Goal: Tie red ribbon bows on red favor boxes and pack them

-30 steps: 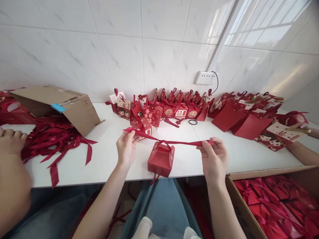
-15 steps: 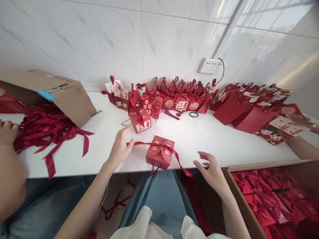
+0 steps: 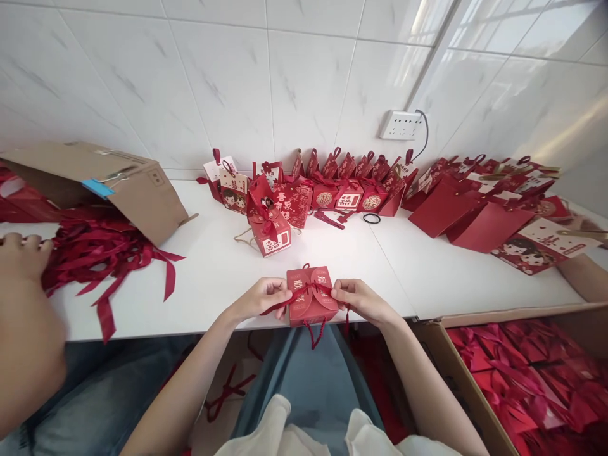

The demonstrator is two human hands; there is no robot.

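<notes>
A small red gift box (image 3: 311, 309) with gold lettering lies at the table's front edge, its rounded flaps folded over the top. A dark red ribbon (image 3: 300, 292) crosses the flaps and appears knotted in the middle. My left hand (image 3: 264, 297) pinches the ribbon at the box's left side. At the right side, my right hand (image 3: 363, 299) pinches the other end, whose tail hangs below the fingers. Twisted red cord loops (image 3: 314, 335) dangle from the box's near side. Behind it stands another red box (image 3: 270, 231) tied with a ribbon.
A heap of red ribbons (image 3: 102, 250) spills from a tipped cardboard box (image 3: 156, 196) on the left, beside another person's hand (image 3: 23, 253). Red gift boxes (image 3: 349, 195) line the wall. Red bags (image 3: 489, 231) stand right; an open carton (image 3: 456, 386) holds ribboned boxes below.
My right hand has come in and taken the ribbon's right end. My left hand has moved right, closer to the box. The box now sits turned differently.
</notes>
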